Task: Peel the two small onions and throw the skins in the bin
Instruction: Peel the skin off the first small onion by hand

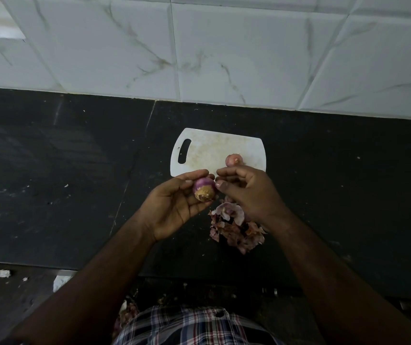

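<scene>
My left hand (174, 205) grips a small purple onion (204, 190) with a brown root patch facing me, above the black counter. My right hand (246, 195) is beside it, fingers curled, its fingertips touching the onion's right side. Whether they pinch a strip of skin is hidden. A second small onion (234, 160), pale pink, lies on the white cutting board (207, 148) just beyond my right hand. A heap of purple and brown onion skins (234, 227) lies on the counter below my hands, partly under my right wrist.
The black stone counter (62, 170) stretches wide to both sides. A white marble-tiled wall (199, 46) rises behind the board. More skin scraps (127, 312) lie low by my checked shirt. No bin is in view.
</scene>
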A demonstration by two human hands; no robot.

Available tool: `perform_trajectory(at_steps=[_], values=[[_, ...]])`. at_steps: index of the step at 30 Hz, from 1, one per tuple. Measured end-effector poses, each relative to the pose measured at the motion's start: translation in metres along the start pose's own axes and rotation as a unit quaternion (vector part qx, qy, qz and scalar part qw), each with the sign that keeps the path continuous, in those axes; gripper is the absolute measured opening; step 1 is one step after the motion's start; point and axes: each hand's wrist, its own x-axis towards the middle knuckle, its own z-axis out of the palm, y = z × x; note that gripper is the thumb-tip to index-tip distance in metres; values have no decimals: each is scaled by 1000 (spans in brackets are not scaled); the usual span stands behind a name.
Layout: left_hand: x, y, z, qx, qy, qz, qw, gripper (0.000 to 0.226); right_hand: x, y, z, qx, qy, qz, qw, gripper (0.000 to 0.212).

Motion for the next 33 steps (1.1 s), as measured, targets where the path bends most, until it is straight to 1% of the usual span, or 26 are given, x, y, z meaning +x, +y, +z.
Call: perform_trajectory(at_steps=[2,3,6,8,9,11,13,16,19,24,28,31,33], values=[[0,-1,0,14,-4,13,1000,28,0,-4,4,16,-12,12,1000,29],[0,-1,0,18,-9,19,1000,28,1,-6,5,23,-18,16,999,27],[-1,-1,-4,22,-23,29,999,41,1,-7,6,23,-34,12,999,22],[-2,1,-7,43,-22,22,999,50,1,-7,6,25,-35,4,999,25],[-2,2,-8,63,-15,14,998,50,1,-7,6,24,-34,1,999,26],[-3,3,-9,114,6,-6,993,45,1,-8,4,15,-29,-1,999,29],[-3,3,-10,137,17,-16,990,43,1,-7,4,10,-25,-3,1000,31],[-3,3,-8,129,19,-13,991,41,2,-5,4,11,-17,-3,1000,32],[-4,3,-6,119,8,-11,993,41,3,-3,4,17,-23,19,999,37],[-3,2,-2,134,17,-5,991,37,2,-2,5,17,-37,26,999,35],[-3,1,3,132,15,10,991,39,3,-2,1,51,-59,30,996,34],[-3,0,5,134,21,16,991,39,3,-2,0,60,-63,19,996,34],[-2,0,4,139,25,18,990,38,2,-2,1,35,-54,-2,998,33]])
